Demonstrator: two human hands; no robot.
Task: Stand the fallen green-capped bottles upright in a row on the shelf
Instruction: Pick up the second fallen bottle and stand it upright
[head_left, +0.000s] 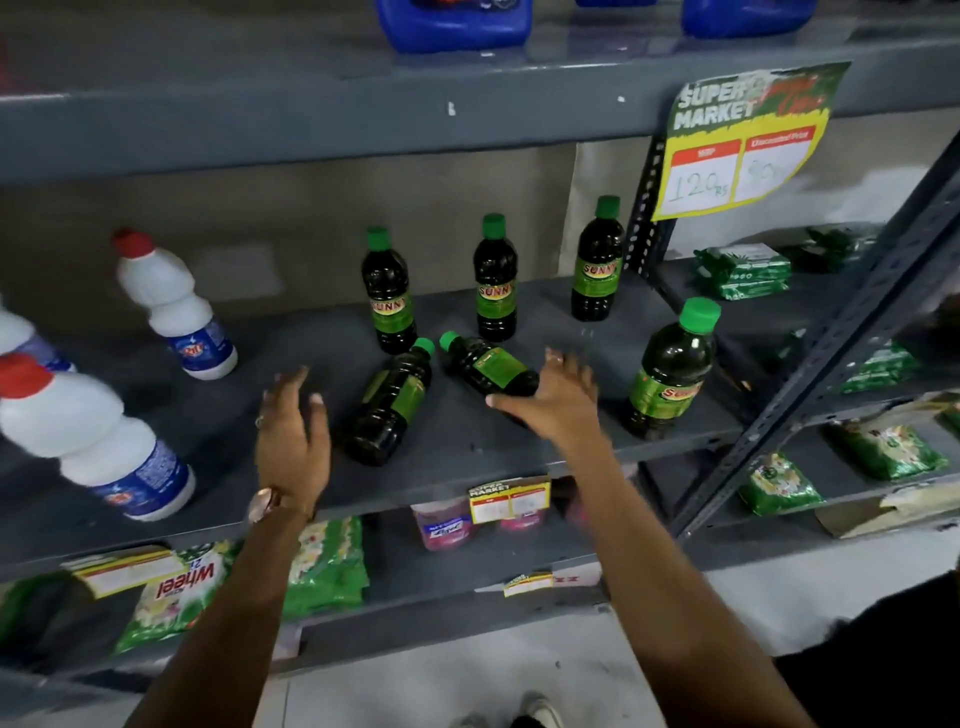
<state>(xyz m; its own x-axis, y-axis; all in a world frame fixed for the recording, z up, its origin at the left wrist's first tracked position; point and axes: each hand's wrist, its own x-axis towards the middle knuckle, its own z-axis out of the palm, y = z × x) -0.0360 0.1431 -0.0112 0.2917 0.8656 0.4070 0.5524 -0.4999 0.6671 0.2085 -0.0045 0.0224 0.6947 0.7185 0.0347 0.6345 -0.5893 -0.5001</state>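
Grey steel shelving fills the view; the middle shelf carries the task items.

Nearest the camera, both bare forearms extend over the shelf's front edge. The left hand hovers above the shelf with its fingers spread wide, holding nothing. It sits just left of a fallen green-capped bottle, which lies on its side with its cap pointing toward the back.

The right hand is also spread open. Its thumb touches the base of a second fallen bottle, which lies with its cap pointing back and left; no grip is closed on it.

To the right, near the front edge, one upright bottle stands alone. Farther back, three upright bottles stand apart in a loose line.

At the left, white red-capped bottles stand on the same shelf. A price sign hangs from the shelf above.
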